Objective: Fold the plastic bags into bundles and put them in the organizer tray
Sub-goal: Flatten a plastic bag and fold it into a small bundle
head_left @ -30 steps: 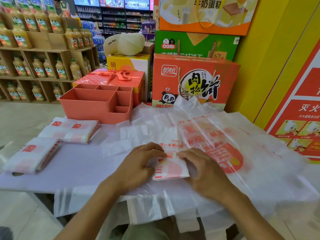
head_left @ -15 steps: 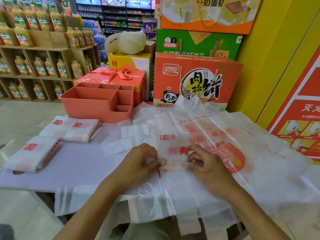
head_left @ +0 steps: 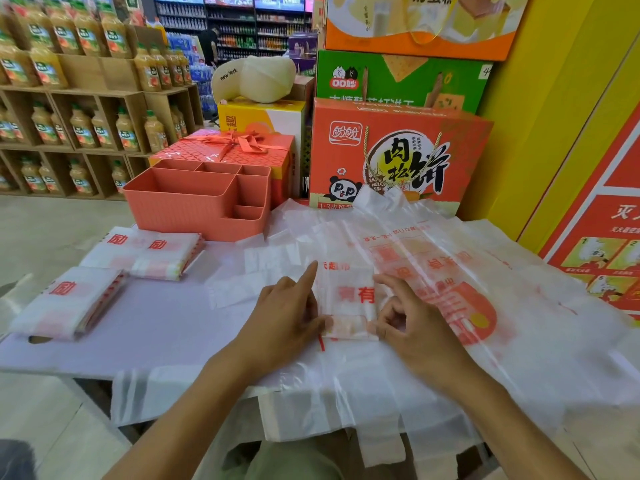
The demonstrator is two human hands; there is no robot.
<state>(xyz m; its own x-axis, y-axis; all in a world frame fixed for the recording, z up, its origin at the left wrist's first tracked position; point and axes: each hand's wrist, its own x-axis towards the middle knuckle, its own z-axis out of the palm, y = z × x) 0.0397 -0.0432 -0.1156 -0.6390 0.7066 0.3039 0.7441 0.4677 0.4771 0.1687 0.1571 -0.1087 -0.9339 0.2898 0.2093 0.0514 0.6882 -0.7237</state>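
A narrow folded plastic bag (head_left: 349,292) with red print lies on the pile of flat bags (head_left: 485,289), its near end turned up in a small fold. My left hand (head_left: 287,320) holds that fold at its left side, with the index finger stretched along the strip's left edge. My right hand (head_left: 415,323) pinches the right side of the fold between thumb and finger, index finger raised. The coral organizer tray (head_left: 194,202), with several compartments, stands behind to the left, and nothing shows inside it.
Two folded bag bundles (head_left: 65,299) (head_left: 156,252) lie on the lilac table (head_left: 156,323) at the left. Bag handles hang over the table's near edge. Gift boxes (head_left: 398,150) stand behind the table, and drink shelves (head_left: 86,126) are at the far left.
The folded packet at the near end was turned over away from me, so the strip now shows its printed face. Both hands moved to its side edges, and my left index finger straightened.
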